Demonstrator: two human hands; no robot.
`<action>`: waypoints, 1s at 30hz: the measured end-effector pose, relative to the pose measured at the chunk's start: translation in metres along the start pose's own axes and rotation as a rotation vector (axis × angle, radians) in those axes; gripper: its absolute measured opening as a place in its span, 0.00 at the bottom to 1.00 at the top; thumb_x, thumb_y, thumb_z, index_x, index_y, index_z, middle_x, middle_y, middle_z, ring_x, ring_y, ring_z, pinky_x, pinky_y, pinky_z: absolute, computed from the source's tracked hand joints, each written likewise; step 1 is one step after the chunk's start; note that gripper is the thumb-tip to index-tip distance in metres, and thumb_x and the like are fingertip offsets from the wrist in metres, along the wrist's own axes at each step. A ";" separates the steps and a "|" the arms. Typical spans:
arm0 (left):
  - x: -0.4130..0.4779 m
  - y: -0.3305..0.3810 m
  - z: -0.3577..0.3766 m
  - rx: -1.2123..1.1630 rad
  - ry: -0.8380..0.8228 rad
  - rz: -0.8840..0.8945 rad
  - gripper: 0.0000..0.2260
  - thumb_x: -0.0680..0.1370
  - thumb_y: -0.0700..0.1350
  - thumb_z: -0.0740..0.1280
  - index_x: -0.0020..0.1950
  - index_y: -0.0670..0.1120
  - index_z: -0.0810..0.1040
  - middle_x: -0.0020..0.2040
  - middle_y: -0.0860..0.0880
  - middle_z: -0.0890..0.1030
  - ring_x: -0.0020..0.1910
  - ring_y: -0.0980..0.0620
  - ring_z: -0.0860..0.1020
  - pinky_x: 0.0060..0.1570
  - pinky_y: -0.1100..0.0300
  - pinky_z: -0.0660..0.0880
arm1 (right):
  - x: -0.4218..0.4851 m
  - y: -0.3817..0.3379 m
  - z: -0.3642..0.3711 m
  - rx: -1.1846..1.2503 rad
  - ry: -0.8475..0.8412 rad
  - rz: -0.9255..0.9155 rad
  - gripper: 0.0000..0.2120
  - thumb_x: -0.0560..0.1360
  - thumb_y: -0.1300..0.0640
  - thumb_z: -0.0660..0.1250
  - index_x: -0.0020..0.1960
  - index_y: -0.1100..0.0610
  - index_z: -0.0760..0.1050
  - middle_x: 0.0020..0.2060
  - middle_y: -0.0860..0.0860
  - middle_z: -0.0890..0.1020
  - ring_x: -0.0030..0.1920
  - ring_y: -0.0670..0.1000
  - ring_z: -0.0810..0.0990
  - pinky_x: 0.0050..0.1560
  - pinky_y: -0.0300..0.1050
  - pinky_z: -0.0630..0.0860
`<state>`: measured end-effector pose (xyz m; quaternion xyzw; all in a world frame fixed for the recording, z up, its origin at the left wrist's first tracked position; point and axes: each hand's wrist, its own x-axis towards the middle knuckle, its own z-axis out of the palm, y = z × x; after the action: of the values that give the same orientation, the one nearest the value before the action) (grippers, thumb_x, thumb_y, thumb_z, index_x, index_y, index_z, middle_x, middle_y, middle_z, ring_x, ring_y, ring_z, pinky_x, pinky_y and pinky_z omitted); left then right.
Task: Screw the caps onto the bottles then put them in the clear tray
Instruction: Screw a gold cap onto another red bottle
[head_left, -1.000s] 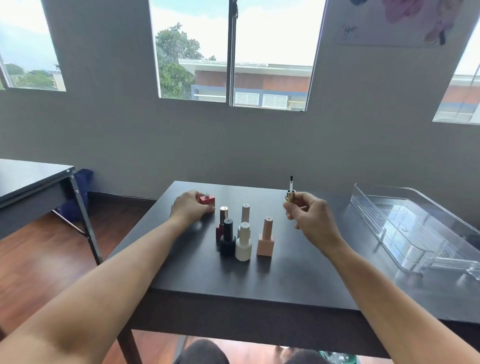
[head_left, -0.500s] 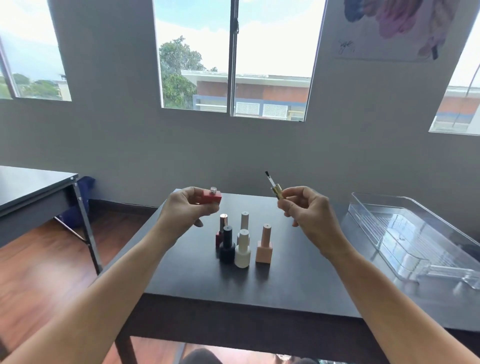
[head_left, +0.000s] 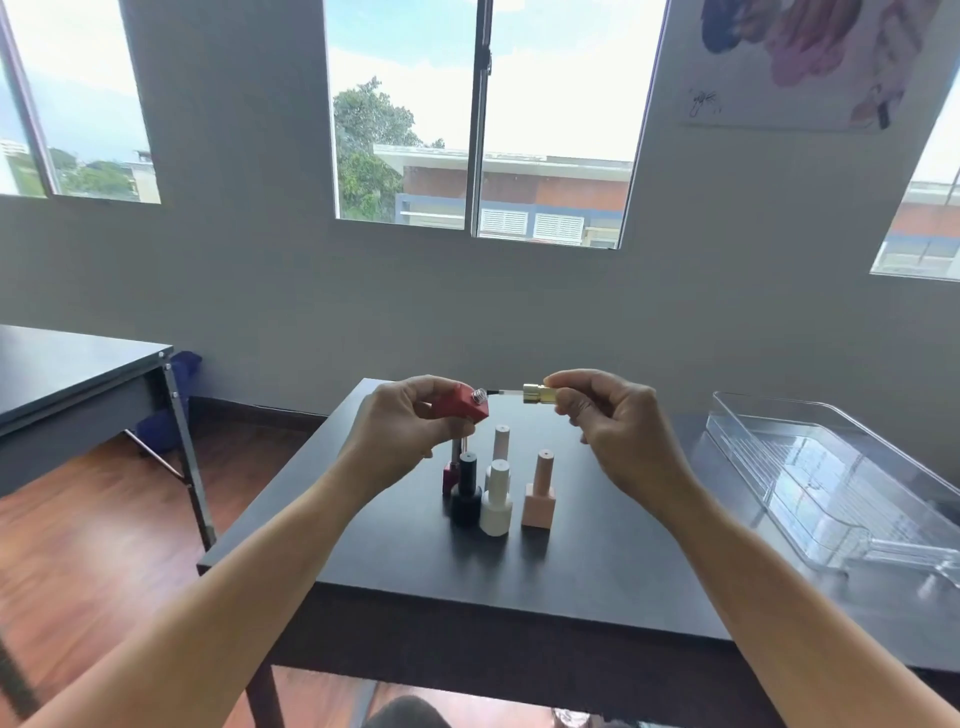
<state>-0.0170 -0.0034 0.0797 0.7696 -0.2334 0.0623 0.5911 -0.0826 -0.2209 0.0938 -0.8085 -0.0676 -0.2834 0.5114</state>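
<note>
Left hand (head_left: 400, 431) grips the red bottle (head_left: 460, 408) tilted, its neck pointing toward three o'clock. Right hand (head_left: 618, 431) pinches the gold cap (head_left: 539, 393), brush tip at the neck. Capped bottles (head_left: 496, 488) stand on the desk (head_left: 597, 561); the clear tray (head_left: 852, 483) lies at three o'clock.

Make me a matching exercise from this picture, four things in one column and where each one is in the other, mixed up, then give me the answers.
Things
1. red bottle
2. gold cap
3. peach bottle
4. clear tray

Places
A. standing capped on the table, on the right of the group of bottles
B. held in the left hand, tilted, neck bare
C. on the table at the far right, with no bottles in it
D. held in the right hand, brush pointing at the bottle neck

Pairs: 1-B, 2-D, 3-A, 4-C
</note>
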 end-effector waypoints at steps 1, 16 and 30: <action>0.000 0.001 0.001 0.007 0.002 0.003 0.12 0.70 0.39 0.77 0.48 0.53 0.85 0.41 0.58 0.87 0.39 0.63 0.81 0.29 0.67 0.73 | 0.000 0.001 0.000 -0.010 0.002 -0.001 0.08 0.77 0.59 0.68 0.48 0.47 0.82 0.37 0.44 0.82 0.37 0.48 0.77 0.41 0.49 0.76; -0.001 0.006 0.005 0.115 0.007 0.060 0.14 0.69 0.38 0.78 0.48 0.56 0.84 0.35 0.65 0.84 0.35 0.69 0.79 0.34 0.74 0.73 | 0.000 0.000 0.000 -0.188 0.021 -0.084 0.08 0.76 0.60 0.69 0.50 0.49 0.83 0.46 0.46 0.83 0.40 0.42 0.78 0.45 0.38 0.74; -0.003 0.013 0.007 0.223 0.008 0.097 0.13 0.68 0.39 0.79 0.47 0.52 0.84 0.32 0.68 0.82 0.34 0.71 0.79 0.35 0.76 0.72 | 0.000 -0.017 -0.006 -0.255 0.039 -0.122 0.11 0.73 0.62 0.72 0.51 0.48 0.80 0.39 0.40 0.81 0.39 0.35 0.78 0.41 0.25 0.71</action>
<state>-0.0268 -0.0119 0.0874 0.8181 -0.2595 0.1196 0.4991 -0.0918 -0.2183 0.1095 -0.8556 -0.0699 -0.3359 0.3876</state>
